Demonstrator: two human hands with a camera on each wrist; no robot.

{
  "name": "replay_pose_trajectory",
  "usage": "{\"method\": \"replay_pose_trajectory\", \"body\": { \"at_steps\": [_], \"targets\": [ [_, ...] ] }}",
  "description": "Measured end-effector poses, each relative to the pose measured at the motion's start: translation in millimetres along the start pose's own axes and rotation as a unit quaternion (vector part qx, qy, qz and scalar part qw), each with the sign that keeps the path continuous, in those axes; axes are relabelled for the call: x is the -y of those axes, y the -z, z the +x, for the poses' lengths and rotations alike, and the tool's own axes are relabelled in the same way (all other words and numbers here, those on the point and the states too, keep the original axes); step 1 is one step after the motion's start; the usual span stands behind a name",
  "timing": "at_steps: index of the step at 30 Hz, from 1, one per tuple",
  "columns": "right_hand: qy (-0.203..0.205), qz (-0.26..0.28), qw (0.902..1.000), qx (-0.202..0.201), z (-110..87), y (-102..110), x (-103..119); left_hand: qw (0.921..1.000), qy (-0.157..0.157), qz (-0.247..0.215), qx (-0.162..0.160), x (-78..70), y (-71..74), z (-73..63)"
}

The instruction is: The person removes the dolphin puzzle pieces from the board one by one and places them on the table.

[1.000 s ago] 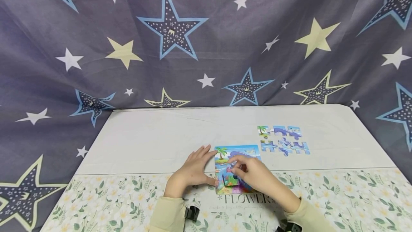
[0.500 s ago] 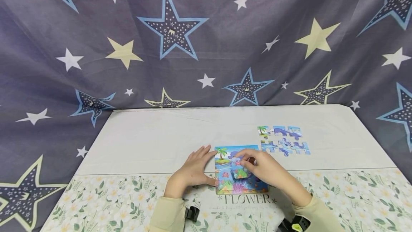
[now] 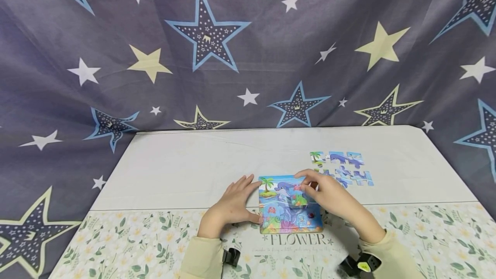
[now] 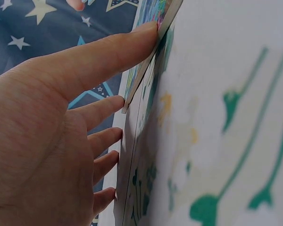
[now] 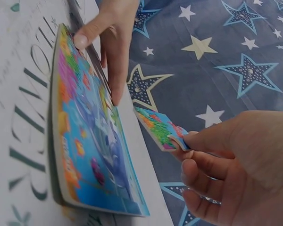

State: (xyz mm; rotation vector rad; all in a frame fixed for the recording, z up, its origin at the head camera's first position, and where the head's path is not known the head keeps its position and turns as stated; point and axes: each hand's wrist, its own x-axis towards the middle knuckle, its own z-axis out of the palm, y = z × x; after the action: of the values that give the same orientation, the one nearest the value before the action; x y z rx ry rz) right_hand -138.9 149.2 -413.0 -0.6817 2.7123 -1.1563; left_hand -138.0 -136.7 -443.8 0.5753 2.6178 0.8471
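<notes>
The puzzle board (image 3: 279,178), printed with a dolphin, palm tree and sea scene, lies flat on the table. My left hand (image 3: 232,203) rests at its left side, fingers spread, the thumb (image 4: 146,42) and index fingertip touching the board's edge. Over the upper right of the board, my right hand (image 3: 327,193) pinches a jigsaw piece (image 3: 298,200) with green coral and pink on it. In the right wrist view, the jigsaw piece (image 5: 155,127) is held by one end between thumb and fingers, raised off the board.
Several loose jigsaw pieces (image 3: 354,158) lie in two rough rows behind and right of the board, some partly hidden by the right hand. The table (image 3: 186,162) is white at the back and flower-printed in front. A star-patterned curtain (image 3: 248,55) hangs behind it.
My right hand has moved right and away from me, carrying the jigsaw piece from the lower middle of the board to its upper right. The left hand has stayed in place.
</notes>
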Motion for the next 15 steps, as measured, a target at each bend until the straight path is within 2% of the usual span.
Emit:
{"method": "replay_pose_trajectory", "body": {
  "at_steps": [4, 15],
  "targets": [
    [-0.008, -0.002, 1.0, 0.003, -1.6, 6, -4, 1.0, -0.001, -0.001, 0.0, -0.6, 0.1, -0.2],
    [0.007, -0.014, 0.9999, 0.003, -4.6, 24, -12, 1.0, 0.001, -0.002, 0.0, -2.6, 1.2, -0.7]
  ]
}}
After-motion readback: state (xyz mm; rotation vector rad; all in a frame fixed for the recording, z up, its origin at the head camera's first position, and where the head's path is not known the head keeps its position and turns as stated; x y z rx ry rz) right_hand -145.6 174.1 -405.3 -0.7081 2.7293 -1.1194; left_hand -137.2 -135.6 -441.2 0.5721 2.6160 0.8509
